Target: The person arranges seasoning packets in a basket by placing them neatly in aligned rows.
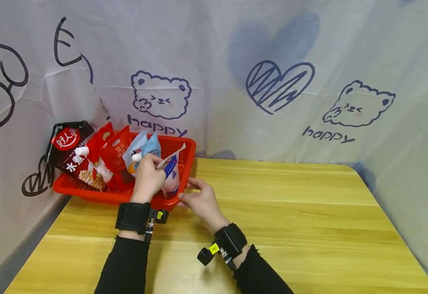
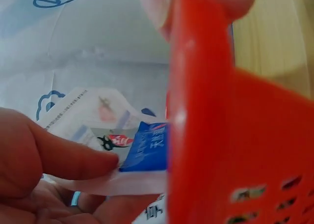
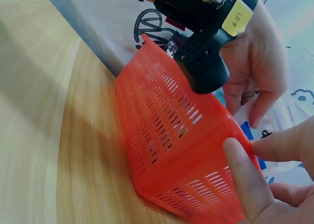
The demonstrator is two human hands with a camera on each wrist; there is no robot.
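A red plastic basket (image 1: 100, 197) stands at the back left of the table. My left hand (image 1: 149, 176) reaches into its right part and pinches a white bag with a blue label (image 1: 171, 171) between thumb and fingers. The left wrist view shows the thumb across the face of that bag (image 2: 91, 140), beside the basket wall. At the basket's front right corner, my right hand (image 1: 204, 200) grips the rim, its thumb on the outer side in the right wrist view. A light blue spouted pouch (image 1: 151, 146) stands just left of the white bag, partly hidden by my left hand.
Also in the basket are a black and red packet (image 1: 70, 141) at the left end, a red pouch with a white spout (image 1: 95, 153) and a red packet (image 1: 117, 151). A cloth with drawings (image 1: 217, 81) hangs behind the wooden table (image 1: 302, 212).
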